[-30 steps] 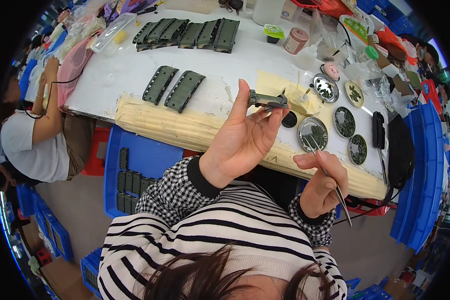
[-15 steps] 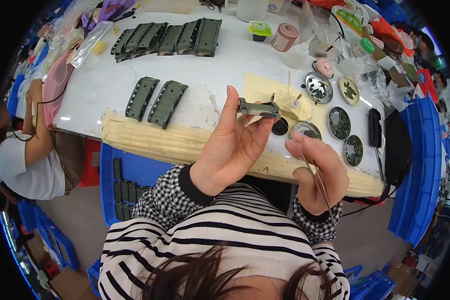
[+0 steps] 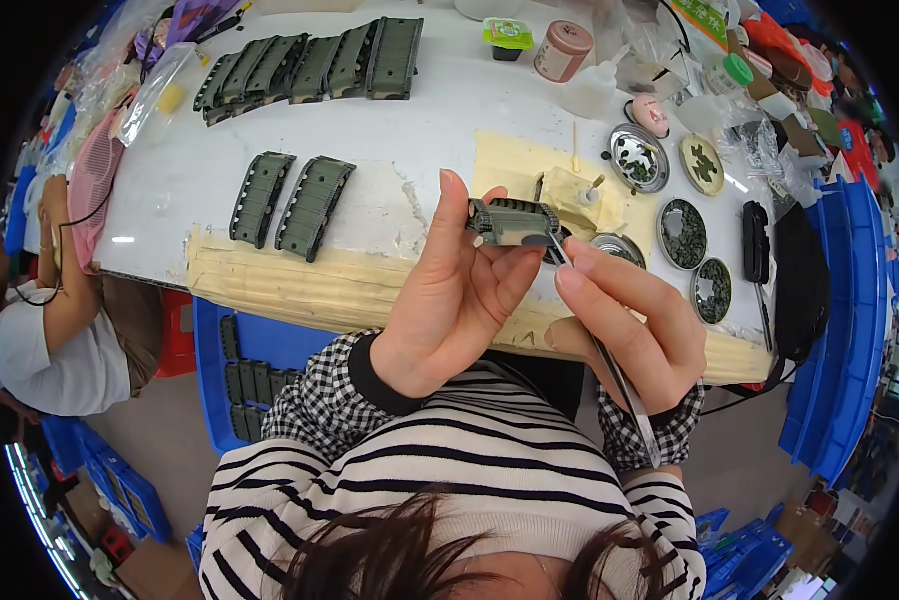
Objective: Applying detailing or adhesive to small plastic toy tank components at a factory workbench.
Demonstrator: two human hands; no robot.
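Observation:
Between the thumb and fingers of my left hand [image 3: 435,305] is a green camouflage ridged plastic piece [image 3: 511,222], lifted over the table's near edge. My right hand [image 3: 642,322] pinches a pair of metal tweezers [image 3: 622,380]. Their tips meet the right end of the piece, where a small dark spot shows; whether they grip anything is too small to tell. Two similar curved green pieces [image 3: 316,210] lie on the table to the left. Behind my right hand is a round metal dish [image 3: 620,247], partly hidden.
Farther back stands a row of green pieces [image 3: 395,60]. Right of my hands are dishes of small dark green bits [image 3: 683,235] and a tape-wrapped block [image 3: 582,198]. A blue bin [image 3: 210,370] with more pieces sits below the table edge. Another person [image 3: 60,320] sits at far left.
My right hand has moved up and left, bringing the tweezer tips to the piece. In my left hand the piece has tilted, showing more of its ridged face. The view has shifted slightly.

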